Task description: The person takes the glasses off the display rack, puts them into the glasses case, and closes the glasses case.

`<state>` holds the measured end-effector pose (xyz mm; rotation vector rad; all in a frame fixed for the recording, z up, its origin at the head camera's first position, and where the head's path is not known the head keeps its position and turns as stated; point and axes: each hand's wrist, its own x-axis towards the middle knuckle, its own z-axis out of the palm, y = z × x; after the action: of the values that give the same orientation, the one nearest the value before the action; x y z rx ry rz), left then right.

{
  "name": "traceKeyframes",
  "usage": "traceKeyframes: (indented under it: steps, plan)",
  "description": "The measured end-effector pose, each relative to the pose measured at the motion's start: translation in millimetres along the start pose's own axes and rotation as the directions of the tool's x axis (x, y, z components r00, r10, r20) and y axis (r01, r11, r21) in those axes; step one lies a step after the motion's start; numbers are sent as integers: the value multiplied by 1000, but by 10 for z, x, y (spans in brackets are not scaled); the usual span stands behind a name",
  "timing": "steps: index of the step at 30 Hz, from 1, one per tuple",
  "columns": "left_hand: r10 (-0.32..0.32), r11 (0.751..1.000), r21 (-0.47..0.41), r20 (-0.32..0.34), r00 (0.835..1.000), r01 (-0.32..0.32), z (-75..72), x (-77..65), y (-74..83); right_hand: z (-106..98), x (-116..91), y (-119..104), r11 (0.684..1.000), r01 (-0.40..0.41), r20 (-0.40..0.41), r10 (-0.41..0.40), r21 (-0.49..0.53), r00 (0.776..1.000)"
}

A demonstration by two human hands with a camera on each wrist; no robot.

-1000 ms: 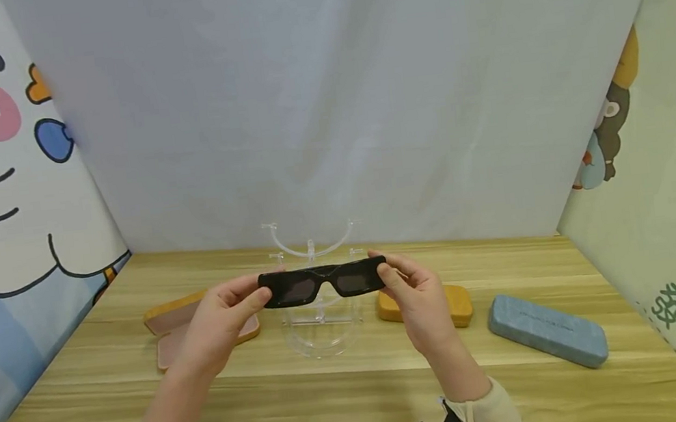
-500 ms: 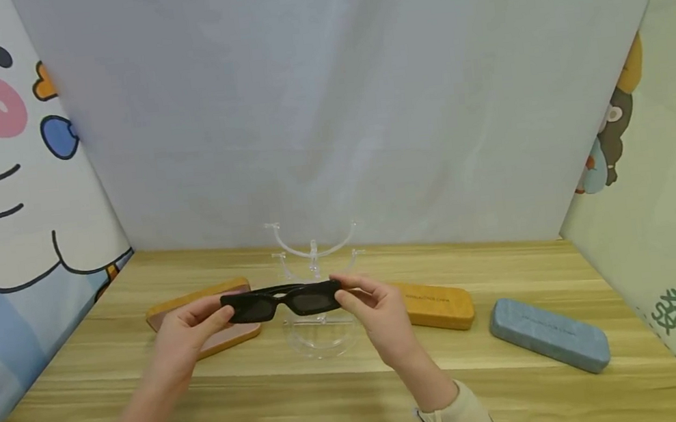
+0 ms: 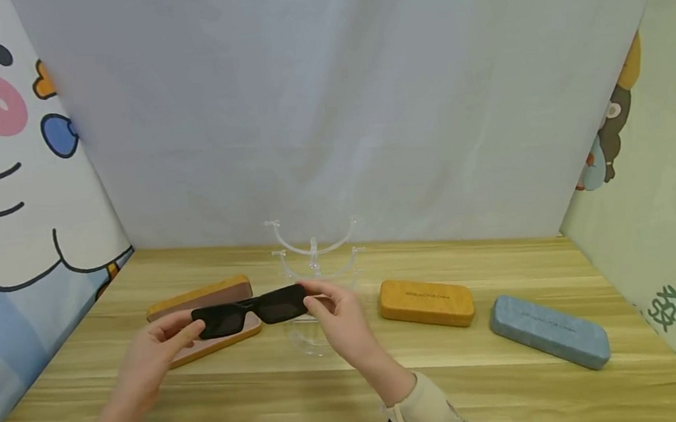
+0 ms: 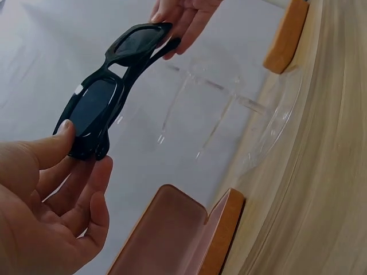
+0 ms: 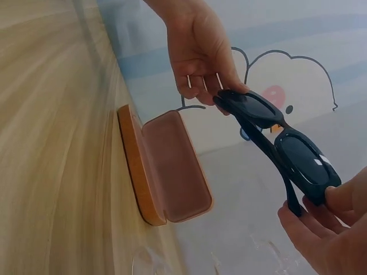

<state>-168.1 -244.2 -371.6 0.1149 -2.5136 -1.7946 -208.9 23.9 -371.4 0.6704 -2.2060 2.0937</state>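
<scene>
Black rectangular sunglasses (image 3: pixel 249 311) are held up in front of me by both hands, lenses toward me. My left hand (image 3: pixel 155 354) pinches their left end between thumb and fingers, and my right hand (image 3: pixel 338 317) pinches the right end. Their temples are folded in behind the lenses, as the left wrist view shows. Behind and below them an orange glasses case (image 3: pixel 199 298) with a pink lining lies open on the table; the sunglasses overlap it in the head view. That same case (image 5: pixel 166 166) shows no glasses inside in the right wrist view.
A clear display stand (image 3: pixel 314 248) with curved arms stands at mid-table, partly behind my right hand. Right of it lie a closed orange case (image 3: pixel 427 303) and a closed blue case (image 3: pixel 549 332) on the wooden table (image 3: pixel 310 413). A pale cloth (image 3: pixel 333 101) hangs behind.
Both hands have carried the sunglasses left and slightly down, from in front of the clear stand to over the open case. The sunglasses now tilt, right end higher.
</scene>
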Motion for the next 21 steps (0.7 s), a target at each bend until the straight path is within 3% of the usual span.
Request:
traceKeyframes:
  steps: [5, 11, 16, 21]
  plan:
    - [-57, 996, 73, 22, 998, 55, -84, 23, -65, 108, 73, 31, 993, -7, -20, 4, -114, 1000]
    - [-54, 992, 113, 33, 998, 50, -163, 42, -153, 250, 165, 73, 983, 9, -48, -18, -185, 999]
    - [-46, 995, 92, -20, 999, 47, -217, 78, -225, 393, 221, 128, 977, 15, -74, -32, -212, 997]
    - [-32, 999, 39, -99, 995, 36, -246, 123, -287, 539, 252, 172, 944, 50, -88, -83, -326, 993]
